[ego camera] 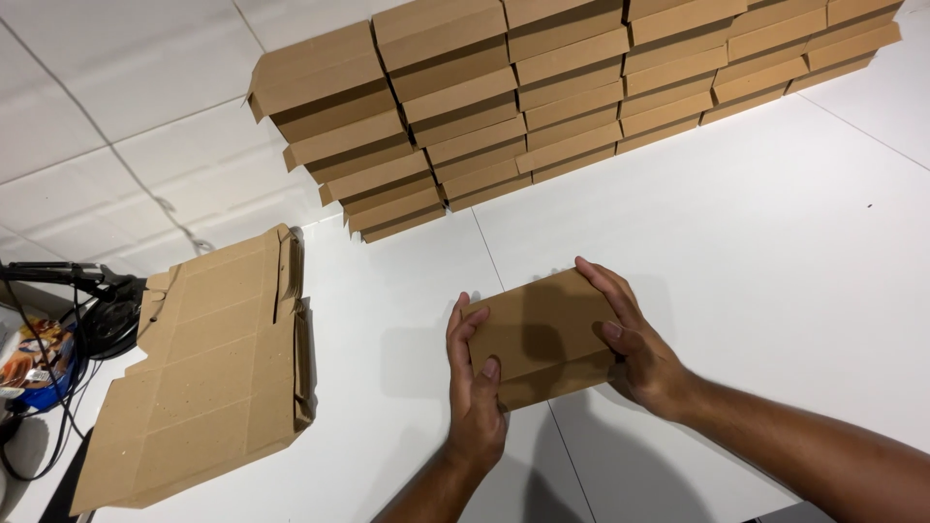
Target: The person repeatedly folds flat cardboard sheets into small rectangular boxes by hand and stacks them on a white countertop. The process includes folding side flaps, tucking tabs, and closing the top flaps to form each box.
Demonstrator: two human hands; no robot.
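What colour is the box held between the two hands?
Plain brown cardboard, unprinted; the box shows best in the head view.

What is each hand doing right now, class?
Left hand: closed on the left end of the cardboard box.
Right hand: closed on the box's right end.

On the table point(775, 291) there's a folded box point(544, 337) sitting near the front edge, left hand point(475, 387) on its left end, right hand point(635, 349) on its right end. Behind it, the stacked boxes point(542, 97) line up in rows against the wall. Off to the left, a pile of flat blanks point(203, 368) hangs over the table edge.
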